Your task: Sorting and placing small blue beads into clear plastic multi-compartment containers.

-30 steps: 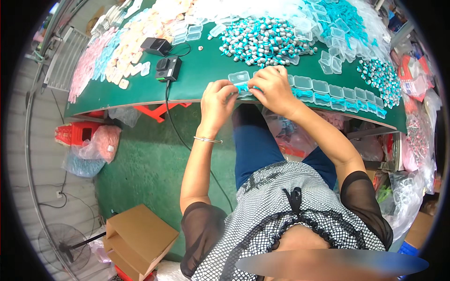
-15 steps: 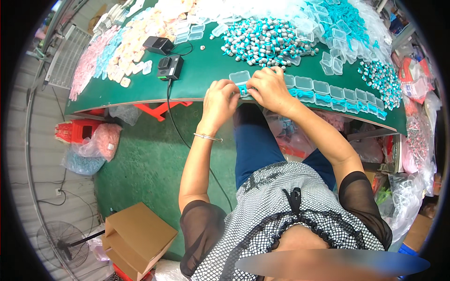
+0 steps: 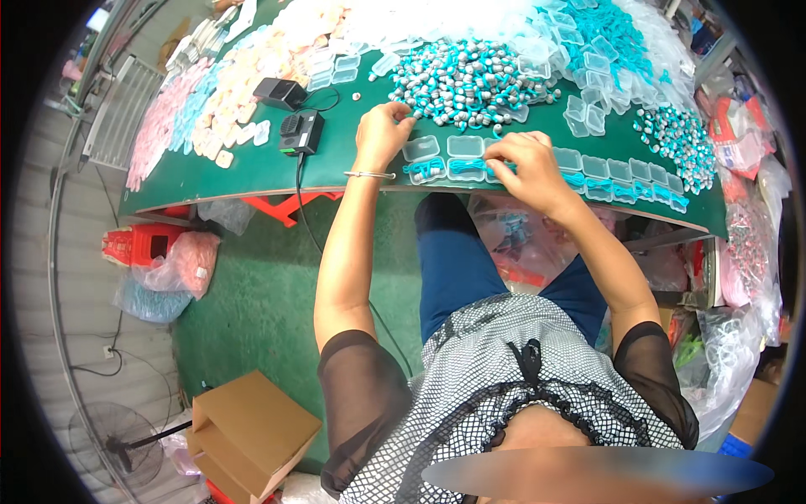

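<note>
Fingers (image 3: 400, 110) of left hand (image 3: 383, 134): bent, thumb close to the forefinger, tips at the near left edge of the heap of grey-and-teal pieces (image 3: 466, 80); cannot tell whether a piece is pinched between them. Fingers of right hand (image 3: 536, 172): curled, pointing left, thumb below, tips at the right side of the second open box (image 3: 467, 170) from the left; whether they grip anything cannot be made out. One stray grey-and-teal piece (image 3: 497, 130) lies just beyond the right fingers, near the heap. Row of clear hinged boxes runs along the near edge of the green table (image 3: 243, 175), lids laid back on the far side, teal strands in the trays. Leftmost box (image 3: 426, 171) sits slightly apart from the second, strands inside; the right hand covers part of the row, which continues beyond it, curving to the table's right end. Smaller heap of similar pieces (image 3: 676, 143) at far right; teal heap (image 3: 611, 46) behind, clear boxes beside it. Left of the left hand: black device with cable (image 3: 300, 133), a second black block (image 3: 281, 92), then peach pieces (image 3: 220, 126). Metal bracelet (image 3: 369, 175) on left wrist. Floor, lower left: open cardboard box (image 3: 252, 420).
</note>
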